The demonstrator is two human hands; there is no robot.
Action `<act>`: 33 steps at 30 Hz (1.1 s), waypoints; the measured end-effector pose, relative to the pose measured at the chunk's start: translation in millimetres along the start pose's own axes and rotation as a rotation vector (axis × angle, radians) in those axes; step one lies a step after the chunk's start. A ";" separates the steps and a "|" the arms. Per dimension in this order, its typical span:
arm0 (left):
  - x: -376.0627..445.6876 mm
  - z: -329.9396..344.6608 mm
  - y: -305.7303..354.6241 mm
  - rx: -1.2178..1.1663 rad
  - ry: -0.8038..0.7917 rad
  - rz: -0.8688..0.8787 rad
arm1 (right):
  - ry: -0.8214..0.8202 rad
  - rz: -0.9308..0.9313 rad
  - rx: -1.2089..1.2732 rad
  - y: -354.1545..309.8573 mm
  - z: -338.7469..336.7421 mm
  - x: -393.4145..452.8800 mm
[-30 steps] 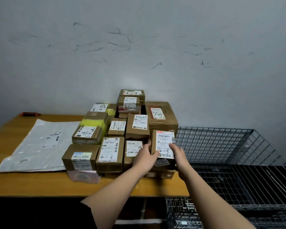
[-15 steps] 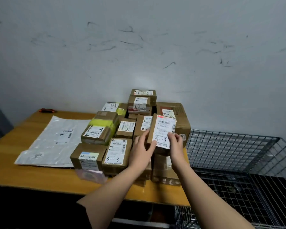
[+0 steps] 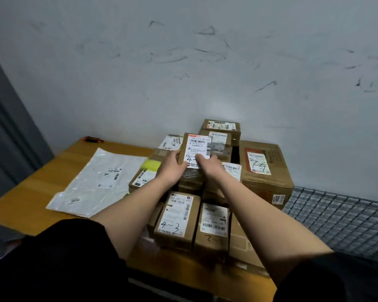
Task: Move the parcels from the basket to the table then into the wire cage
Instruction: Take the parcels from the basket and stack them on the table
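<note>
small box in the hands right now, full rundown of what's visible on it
The small cardboard box is brown, with a white shipping label covering most of its facing side: a red strip at the label's top, barcodes, small print, and a handwritten "4-" partly hidden by fingers. It is held upright, lifted above the stacked parcels on the wooden table, label toward the camera. The left hand grips its left edge; the right hand grips its lower right, fingers across the label. Its back and underside are hidden.

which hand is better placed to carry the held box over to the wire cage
Right, probably. Both hands grip the small labelled box, the left hand on its left edge and the right hand at its lower right. The wire cage lies on the right, so that arm reaches it without crossing.
</note>
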State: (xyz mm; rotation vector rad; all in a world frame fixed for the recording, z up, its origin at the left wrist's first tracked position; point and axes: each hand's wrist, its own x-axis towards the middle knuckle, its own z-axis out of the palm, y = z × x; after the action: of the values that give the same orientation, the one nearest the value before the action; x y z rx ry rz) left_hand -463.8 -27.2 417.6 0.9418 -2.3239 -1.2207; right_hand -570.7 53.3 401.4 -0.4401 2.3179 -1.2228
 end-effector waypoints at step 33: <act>44.1 17.9 -24.3 0.607 -0.114 -0.004 | 0.166 -0.046 -0.555 8.3 13.0 2.5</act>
State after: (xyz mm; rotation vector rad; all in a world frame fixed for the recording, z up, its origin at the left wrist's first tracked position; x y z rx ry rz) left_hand -496.1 -57.3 387.5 1.0741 -2.8502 -0.5719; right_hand -566.1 47.9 387.5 -0.5962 2.7969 -0.6329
